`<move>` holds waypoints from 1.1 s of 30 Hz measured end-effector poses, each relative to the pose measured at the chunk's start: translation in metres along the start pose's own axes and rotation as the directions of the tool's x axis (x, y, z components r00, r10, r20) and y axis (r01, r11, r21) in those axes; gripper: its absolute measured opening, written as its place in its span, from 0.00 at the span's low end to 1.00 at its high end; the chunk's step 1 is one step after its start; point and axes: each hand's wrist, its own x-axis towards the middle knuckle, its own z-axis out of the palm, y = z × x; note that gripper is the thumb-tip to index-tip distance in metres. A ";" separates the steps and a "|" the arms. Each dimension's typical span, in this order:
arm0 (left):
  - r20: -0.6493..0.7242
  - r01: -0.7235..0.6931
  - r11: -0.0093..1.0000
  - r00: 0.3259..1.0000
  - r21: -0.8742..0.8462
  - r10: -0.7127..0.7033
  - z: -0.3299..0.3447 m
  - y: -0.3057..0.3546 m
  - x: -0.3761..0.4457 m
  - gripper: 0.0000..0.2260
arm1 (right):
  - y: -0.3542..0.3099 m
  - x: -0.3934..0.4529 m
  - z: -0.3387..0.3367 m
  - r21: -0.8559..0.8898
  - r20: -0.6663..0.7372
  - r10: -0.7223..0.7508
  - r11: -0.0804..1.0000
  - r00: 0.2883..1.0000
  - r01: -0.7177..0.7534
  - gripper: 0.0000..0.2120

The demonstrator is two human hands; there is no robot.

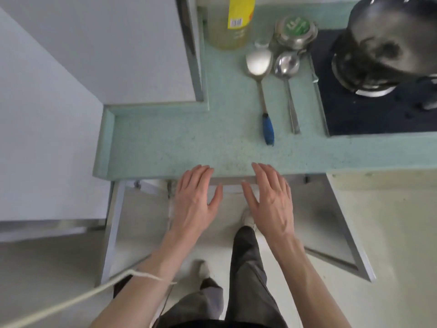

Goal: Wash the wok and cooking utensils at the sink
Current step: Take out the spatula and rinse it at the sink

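Over a speckled green tabletop (165, 140), both hands (197, 197) (269, 197) hover flat and empty; spatula (259, 67) and ladle (287, 67) lie side by side, wok (387, 36) on the stove (369, 114) beyond.

Green speckled countertop (189, 138): blue-handled spatula (260, 74), steel ladle (287, 74), oil bottle (230, 22), lidded tin (295, 31), inset black hob (366, 114) carrying wok (387, 36).

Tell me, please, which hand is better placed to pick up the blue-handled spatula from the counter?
The right hand, probably. It hovers open at the counter edge almost directly below the spatula handle, while the left hand, also open, is farther to the side.
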 end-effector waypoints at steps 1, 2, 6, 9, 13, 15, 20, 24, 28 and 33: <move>0.007 0.012 1.000 1.000 0.000 -0.012 0.000 -0.003 -0.012 0.17 | -0.001 -0.013 0.004 -0.007 0.015 0.020 1.000 1.000 -0.020 0.23; 0.016 0.019 1.000 1.000 -0.002 -0.019 0.001 -0.006 -0.023 0.17 | -0.001 -0.025 0.008 -0.010 0.025 0.037 0.999 0.999 -0.037 0.23; 0.050 0.016 1.000 0.999 -0.008 -0.015 0.021 -0.018 -0.053 0.16 | 0.009 -0.060 0.033 -0.006 0.062 0.077 0.997 0.995 -0.077 0.22; 0.038 0.032 0.999 0.999 -0.025 -0.031 0.057 -0.030 -0.067 0.16 | 0.029 -0.078 0.066 0.002 0.099 0.128 0.992 0.987 -0.129 0.22; 0.001 0.082 0.996 0.997 -0.042 -0.082 0.124 -0.054 -0.083 0.16 | 0.065 -0.094 0.130 0.036 0.124 0.223 0.973 0.967 -0.229 0.23; 0.021 0.094 0.994 0.995 -0.048 -0.093 0.160 -0.068 -0.094 0.16 | 0.085 -0.101 0.165 0.052 0.147 0.261 0.961 0.954 -0.271 0.23; 0.052 0.107 0.993 0.993 -0.050 -0.104 0.259 -0.099 -0.122 0.16 | 0.138 -0.114 0.256 0.069 0.153 0.322 0.940 0.934 -0.335 0.22; 0.119 0.089 0.996 0.989 -0.022 -0.086 0.331 -0.123 -0.137 0.17 | 0.185 -0.120 0.327 0.078 0.194 0.384 0.911 0.903 -0.404 0.23; 0.170 0.098 0.995 0.980 0.018 -0.099 0.398 -0.143 -0.134 0.19 | 0.236 -0.102 0.397 0.069 0.231 0.385 0.909 0.893 -0.410 0.23; 0.159 0.011 0.998 0.987 0.057 -0.020 0.494 -0.178 -0.112 0.19 | 0.299 -0.073 0.478 0.089 0.215 0.428 0.887 0.878 -0.454 0.24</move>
